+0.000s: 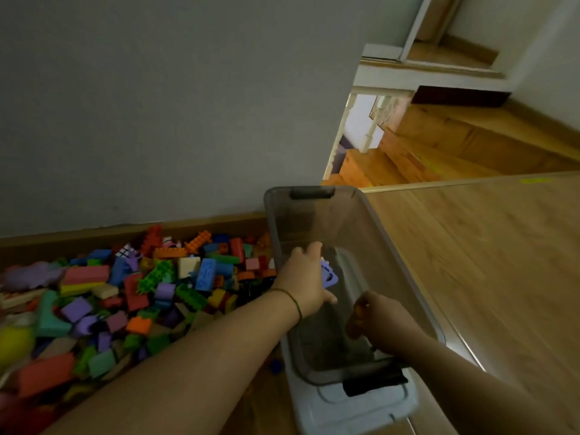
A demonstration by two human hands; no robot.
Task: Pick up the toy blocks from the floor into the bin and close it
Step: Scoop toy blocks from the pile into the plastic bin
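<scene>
A translucent grey bin [314,215] stands on the wood floor, resting on its pale grey lid [361,412]. To its left a big pile of colourful toy blocks [157,287] lies along the wall. My left hand [303,277] reaches over the bin's left wall and holds a purple block [329,276] just inside the bin. My right hand [383,324] is inside the bin near its front end, fingers curled around a small orange-brown block [355,321]. The bin's bottom looks dark and I make out no blocks lying in it.
A grey wall rises behind the pile, with a wooden baseboard [94,233]. Bare wood floor [486,277] stretches to the right of the bin. Wooden stairs [439,146] with a white railing show through a doorway beyond. A yellow ball [14,343] sits at the pile's left edge.
</scene>
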